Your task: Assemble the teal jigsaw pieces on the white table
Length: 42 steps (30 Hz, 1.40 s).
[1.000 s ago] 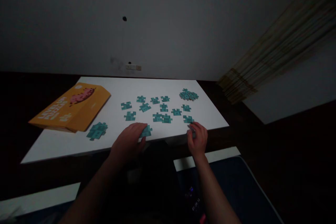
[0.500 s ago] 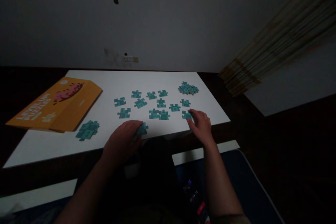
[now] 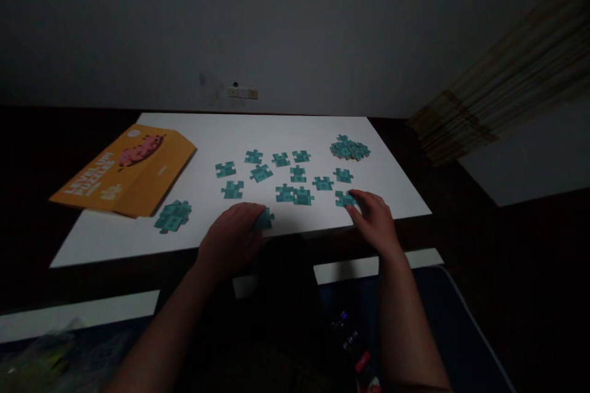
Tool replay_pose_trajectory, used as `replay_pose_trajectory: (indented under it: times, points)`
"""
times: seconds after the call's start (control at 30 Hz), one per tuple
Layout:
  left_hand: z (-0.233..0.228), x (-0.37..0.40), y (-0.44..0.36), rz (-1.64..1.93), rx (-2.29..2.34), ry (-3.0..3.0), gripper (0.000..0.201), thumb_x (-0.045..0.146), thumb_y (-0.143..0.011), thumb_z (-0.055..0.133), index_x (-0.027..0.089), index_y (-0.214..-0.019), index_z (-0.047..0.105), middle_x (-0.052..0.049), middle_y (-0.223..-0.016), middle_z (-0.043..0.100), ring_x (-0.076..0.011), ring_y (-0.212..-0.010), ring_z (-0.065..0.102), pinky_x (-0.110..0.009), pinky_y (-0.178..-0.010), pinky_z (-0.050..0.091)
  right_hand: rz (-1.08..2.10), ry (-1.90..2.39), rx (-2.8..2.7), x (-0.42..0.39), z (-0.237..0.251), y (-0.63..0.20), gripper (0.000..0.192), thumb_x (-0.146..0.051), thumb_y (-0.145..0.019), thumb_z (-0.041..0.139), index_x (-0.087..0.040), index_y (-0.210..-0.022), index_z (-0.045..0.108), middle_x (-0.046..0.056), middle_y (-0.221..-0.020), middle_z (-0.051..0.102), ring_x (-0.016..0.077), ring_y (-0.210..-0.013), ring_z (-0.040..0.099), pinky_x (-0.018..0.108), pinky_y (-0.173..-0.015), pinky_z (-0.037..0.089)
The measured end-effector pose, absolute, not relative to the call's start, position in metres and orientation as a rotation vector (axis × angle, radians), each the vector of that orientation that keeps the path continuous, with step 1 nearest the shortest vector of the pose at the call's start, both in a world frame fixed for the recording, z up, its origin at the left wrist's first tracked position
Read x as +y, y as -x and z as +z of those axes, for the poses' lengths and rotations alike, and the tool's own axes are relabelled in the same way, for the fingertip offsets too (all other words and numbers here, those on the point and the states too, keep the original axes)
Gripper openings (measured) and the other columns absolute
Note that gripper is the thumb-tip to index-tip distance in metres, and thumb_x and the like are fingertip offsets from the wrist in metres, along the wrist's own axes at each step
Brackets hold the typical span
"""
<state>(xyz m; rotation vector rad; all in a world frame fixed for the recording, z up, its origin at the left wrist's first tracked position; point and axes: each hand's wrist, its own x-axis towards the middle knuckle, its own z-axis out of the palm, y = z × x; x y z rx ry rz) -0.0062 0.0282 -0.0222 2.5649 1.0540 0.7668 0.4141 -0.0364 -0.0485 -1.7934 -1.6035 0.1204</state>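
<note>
My left hand (image 3: 233, 236) is closed around a teal puzzle piece (image 3: 265, 218) at the table's front edge; the piece's right side sticks out past the fingers. At the right, my right hand (image 3: 372, 219) has thumb and index finger on the edges of another puzzle piece (image 3: 344, 199), which looks to lie on the white table (image 3: 249, 129). Between the hands, several loose teal pieces are spread face up. Two puzzle pieces (image 3: 294, 194) there touch or overlap side by side. My right hand's lower fingers are curled and partly hidden.
An orange puzzle box (image 3: 152, 178) lies at the left of the table. Near it is a small stack of pieces (image 3: 174, 216); a larger heap of pieces (image 3: 349, 148) sits at the back right. Below the table, a lit phone (image 3: 353, 344) rests on a dark blue seat (image 3: 431, 307).
The whole view has shifted, so everything appears farther right and mostly slightly higher. Both hands keep about the same places and grips relative to the pieces.
</note>
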Motion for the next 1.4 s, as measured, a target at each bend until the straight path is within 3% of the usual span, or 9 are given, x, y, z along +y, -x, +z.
replay_pose_trajectory:
  times: [0.37,0.63,0.8,0.97,1.2,1.4]
  points:
    - [-0.029,0.029,0.009,0.812,1.007,-2.654,0.041,0.021,-0.102,0.065,0.023,-0.142,0.072,-0.018,-0.143,0.079,-0.0397,-0.130,0.076,-0.064,-0.110,0.069,0.076,1.810,-1.671,-0.035,-0.048,-0.410,0.030,-0.048,-0.111,0.066,-0.036,-0.129,0.087,0.006,-0.147,0.085,0.0408,-0.138,0.072,0.070,-0.118,0.056]
    - [-0.030,0.031,0.009,0.810,0.999,-2.697,0.036,0.019,-0.102,0.065,0.021,-0.137,0.075,-0.018,-0.141,0.080,-0.0398,-0.128,0.077,-0.063,-0.108,0.070,0.053,1.848,-1.671,-0.036,-0.048,-0.406,0.035,-0.047,-0.112,0.063,-0.034,-0.137,0.084,0.008,-0.148,0.084,0.0405,-0.138,0.072,0.068,-0.114,0.057]
    - [-0.031,0.030,0.009,0.822,1.005,-2.676,0.041,0.020,-0.103,0.064,0.019,-0.144,0.070,-0.019,-0.138,0.081,-0.0384,-0.127,0.078,-0.063,-0.110,0.069,0.010,1.861,-1.677,-0.037,-0.051,-0.403,0.031,-0.047,-0.113,0.061,-0.036,-0.129,0.085,0.005,-0.151,0.083,0.0400,-0.140,0.071,0.065,-0.112,0.057]
    - [-0.031,0.030,0.009,0.837,1.003,-2.676,0.039,0.017,-0.100,0.066,0.022,-0.138,0.075,-0.017,-0.140,0.081,-0.0370,-0.128,0.078,-0.060,-0.110,0.069,0.029,1.897,-1.693,-0.037,-0.050,-0.404,0.035,-0.047,-0.114,0.059,-0.036,-0.134,0.084,0.006,-0.153,0.082,0.0390,-0.141,0.070,0.064,-0.113,0.057]
    - [-0.033,0.029,0.010,0.842,1.013,-2.655,0.042,0.017,-0.099,0.068,0.022,-0.139,0.076,-0.017,-0.142,0.081,-0.0375,-0.130,0.078,-0.061,-0.112,0.069,0.030,1.892,-1.700,-0.038,-0.047,-0.401,0.037,-0.047,-0.115,0.057,-0.036,-0.140,0.082,0.007,-0.154,0.081,0.0413,-0.142,0.069,0.067,-0.114,0.057]
    - [-0.033,0.028,0.009,0.824,1.033,-2.678,0.039,0.018,-0.100,0.067,0.021,-0.139,0.075,-0.017,-0.142,0.081,-0.0366,-0.131,0.078,-0.060,-0.113,0.069,0.007,1.896,-1.674,-0.038,-0.049,-0.401,0.044,-0.049,-0.113,0.056,-0.034,-0.146,0.081,0.013,-0.147,0.082,0.0435,-0.137,0.072,0.068,-0.109,0.059]
